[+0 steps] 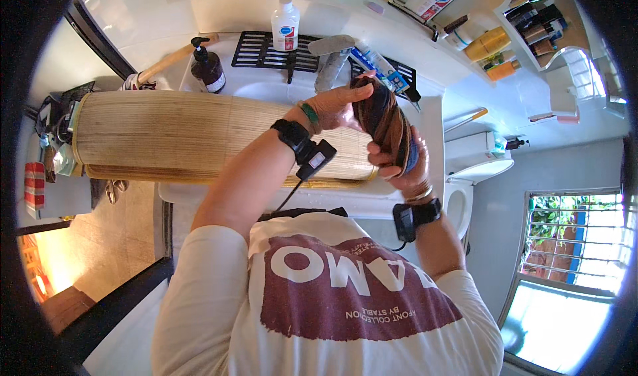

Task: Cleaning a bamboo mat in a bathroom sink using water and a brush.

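Both hands grip a bunched, twisted cloth (386, 114) in dark brown, black and some blue. My left hand (339, 107) has hold of its upper end, with the thumb laid along it. Lower down, my right hand (406, 164) wraps its fingers around the other end. Below the hands a rolled bamboo mat (164, 131) lies across the white sink (433, 116), its right end partly behind my arm and the cloth. Black straps with small devices circle both wrists.
Behind the mat stand a dark pump bottle (209, 69) and a white bottle (285, 27) on a black slatted rack (249, 52). A grey pumice-like block (331, 44) and toothpaste tubes (381, 67) lie nearby. A wooden handle (174, 59) leans at left; a toilet (458, 196) is at right.
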A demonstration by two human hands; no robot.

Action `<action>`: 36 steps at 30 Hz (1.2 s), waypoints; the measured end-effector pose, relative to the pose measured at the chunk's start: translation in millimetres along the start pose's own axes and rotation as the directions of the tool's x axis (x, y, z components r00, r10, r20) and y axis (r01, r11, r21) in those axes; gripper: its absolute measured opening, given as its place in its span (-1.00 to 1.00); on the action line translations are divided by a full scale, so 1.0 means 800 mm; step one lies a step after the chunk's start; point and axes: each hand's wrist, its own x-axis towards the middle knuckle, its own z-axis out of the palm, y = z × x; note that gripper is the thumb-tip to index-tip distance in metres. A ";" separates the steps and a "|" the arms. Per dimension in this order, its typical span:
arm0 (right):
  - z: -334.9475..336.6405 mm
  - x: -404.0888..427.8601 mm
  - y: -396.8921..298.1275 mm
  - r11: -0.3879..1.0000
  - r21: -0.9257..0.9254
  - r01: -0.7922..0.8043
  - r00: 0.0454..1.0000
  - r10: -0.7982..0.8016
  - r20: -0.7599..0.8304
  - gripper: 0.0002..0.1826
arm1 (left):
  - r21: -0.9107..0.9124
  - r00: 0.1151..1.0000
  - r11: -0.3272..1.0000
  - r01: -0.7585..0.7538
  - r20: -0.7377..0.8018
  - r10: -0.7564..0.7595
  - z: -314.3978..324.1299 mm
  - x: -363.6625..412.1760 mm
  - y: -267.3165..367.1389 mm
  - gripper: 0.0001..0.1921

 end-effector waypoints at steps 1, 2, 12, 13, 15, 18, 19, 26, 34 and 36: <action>-0.002 0.003 0.011 0.997 0.079 -0.017 0.999 0.015 0.029 -0.29 | -0.214 0.992 0.976 -0.039 0.112 0.064 0.006 0.000 -0.001 -0.27; -0.006 0.006 0.019 0.987 0.158 -0.033 0.998 0.024 0.057 -0.28 | -0.214 0.991 0.976 -0.038 0.116 0.064 0.010 0.001 0.002 -0.27; -0.028 0.008 0.025 0.970 0.242 -0.020 0.996 -0.002 0.090 -0.31 | -0.042 0.996 0.998 -0.051 0.074 0.054 0.015 -0.010 0.015 -0.73; -0.027 0.008 0.025 0.987 0.159 0.008 0.998 -0.017 0.059 -0.30 | -0.041 0.995 0.998 -0.048 0.086 0.052 0.016 -0.008 0.015 -0.73; -0.029 0.010 0.026 1.000 0.007 0.025 0.999 -0.025 0.040 -0.30 | 0.034 1.000 0.999 -0.009 -0.027 0.010 0.015 -0.015 0.018 -0.70; -0.029 0.009 0.016 0.994 -0.083 -0.068 0.993 0.075 0.086 -0.29 | 0.140 0.986 0.980 0.139 -0.116 -0.123 0.009 -0.007 0.015 -0.67; -0.022 0.007 0.013 0.986 -0.149 -0.079 0.996 0.084 0.023 -0.34 | 0.137 0.985 0.982 0.131 -0.134 -0.113 0.010 -0.005 0.013 -0.67; -0.009 0.018 -0.001 0.808 -0.554 -0.200 0.962 0.055 -0.266 -0.57 | 0.155 0.972 0.973 0.171 -0.188 -0.141 0.003 -0.004 0.010 -0.71; -0.008 0.043 -0.003 0.394 -0.836 -0.381 0.891 -0.083 -0.445 -0.60 | 0.424 0.946 0.898 0.119 -0.323 0.028 -0.027 0.020 -0.022 -0.81; -0.011 0.049 -0.001 0.305 -0.864 -0.401 0.889 -0.098 -0.448 -0.62 | 0.521 0.935 0.846 0.115 -0.344 0.084 -0.030 0.022 -0.028 -0.82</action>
